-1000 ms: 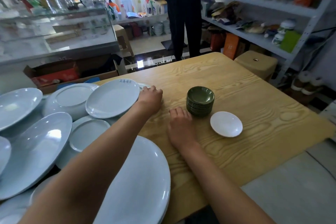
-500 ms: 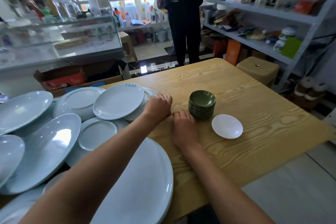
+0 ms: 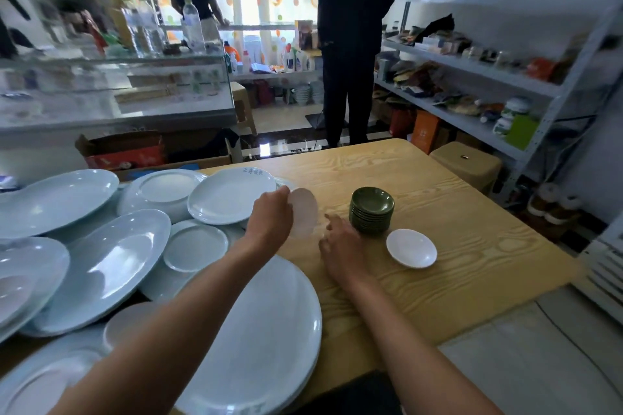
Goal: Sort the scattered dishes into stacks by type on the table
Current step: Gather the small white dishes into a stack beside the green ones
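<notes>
left hand (image 3: 269,216) lifted a small white saucer (image 3: 303,214) off the bench (image 3: 472,246).

the left grip was closed on the saucer's edge, holding it tilted and blurred above the wood, just right of the heap of white plates (image 3: 232,200) and oval platters (image 3: 101,263). the right hand (image 3: 340,253) rested on the bench just below and beside the held saucer, fingers loosely curled and its grip around nothing, fingertips near the foot of the stack of green saucers (image 3: 372,210). a second white saucer (image 3: 411,248) lay flat on the wood just right of that hand and in front of the green stack. a large oval platter (image 3: 263,337) overhung the near edge under the left forearm.
</notes>
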`<action>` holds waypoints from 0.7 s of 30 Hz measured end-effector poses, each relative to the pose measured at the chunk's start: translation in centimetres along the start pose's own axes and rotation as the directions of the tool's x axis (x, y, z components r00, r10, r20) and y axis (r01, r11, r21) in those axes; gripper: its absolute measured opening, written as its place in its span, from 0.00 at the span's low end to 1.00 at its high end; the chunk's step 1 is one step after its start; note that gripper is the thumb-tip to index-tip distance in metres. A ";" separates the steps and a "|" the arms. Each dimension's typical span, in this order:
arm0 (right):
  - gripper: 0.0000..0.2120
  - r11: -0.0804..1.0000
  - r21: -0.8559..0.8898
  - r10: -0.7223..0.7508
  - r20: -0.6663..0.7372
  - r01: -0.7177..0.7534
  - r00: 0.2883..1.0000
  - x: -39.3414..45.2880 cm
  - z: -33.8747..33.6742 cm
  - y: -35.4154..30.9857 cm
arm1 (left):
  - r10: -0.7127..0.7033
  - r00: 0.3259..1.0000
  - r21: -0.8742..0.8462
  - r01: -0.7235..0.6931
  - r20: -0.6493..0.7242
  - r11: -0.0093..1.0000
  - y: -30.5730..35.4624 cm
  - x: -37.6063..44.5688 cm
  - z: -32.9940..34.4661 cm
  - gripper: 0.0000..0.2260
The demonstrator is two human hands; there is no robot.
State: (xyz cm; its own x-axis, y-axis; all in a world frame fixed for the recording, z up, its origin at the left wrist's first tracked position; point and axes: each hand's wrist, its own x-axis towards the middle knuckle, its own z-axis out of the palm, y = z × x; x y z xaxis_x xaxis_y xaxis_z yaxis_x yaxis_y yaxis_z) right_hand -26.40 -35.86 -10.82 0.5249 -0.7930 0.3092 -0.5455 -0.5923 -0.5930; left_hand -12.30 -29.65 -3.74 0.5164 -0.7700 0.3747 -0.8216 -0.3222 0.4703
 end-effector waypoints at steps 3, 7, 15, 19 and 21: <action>0.33 0.985 0.168 0.052 -0.013 -0.049 0.999 -1.8 -1.0 -1.4 | -0.107 0.994 -0.193 0.100 -0.023 0.976 0.1 -0.8 -1.5 0.09; 0.33 0.950 0.306 -0.047 -0.050 0.060 0.998 -3.7 -2.4 -3.0 | -0.257 0.959 -0.406 0.282 0.117 0.869 0.8 -2.0 -2.2 0.16; 0.18 0.935 0.328 -0.052 -0.252 0.136 0.966 -5.9 -5.7 -3.5 | -0.209 0.960 -0.601 0.280 0.186 0.749 4.0 -4.2 -2.7 0.10; 0.16 0.922 0.380 0.034 -0.277 0.076 0.960 -7.2 -7.0 -2.4 | -0.136 0.960 -0.602 0.259 0.243 0.755 5.6 -4.6 -1.7 0.13; 0.15 0.913 0.406 0.061 -0.262 0.052 0.963 -7.9 -7.6 -1.6 | -0.105 0.961 -0.579 0.239 0.255 0.779 6.5 -4.9 -1.2 0.14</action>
State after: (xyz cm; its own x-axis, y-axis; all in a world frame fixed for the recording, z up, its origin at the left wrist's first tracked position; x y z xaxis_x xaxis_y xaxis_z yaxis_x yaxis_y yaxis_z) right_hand -34.68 -29.73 -6.64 0.3012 -0.8373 0.4563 -0.2053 -0.5242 -0.8265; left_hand -19.89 -27.34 -1.56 0.5207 -0.8470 0.1071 -0.3774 -0.1158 0.9188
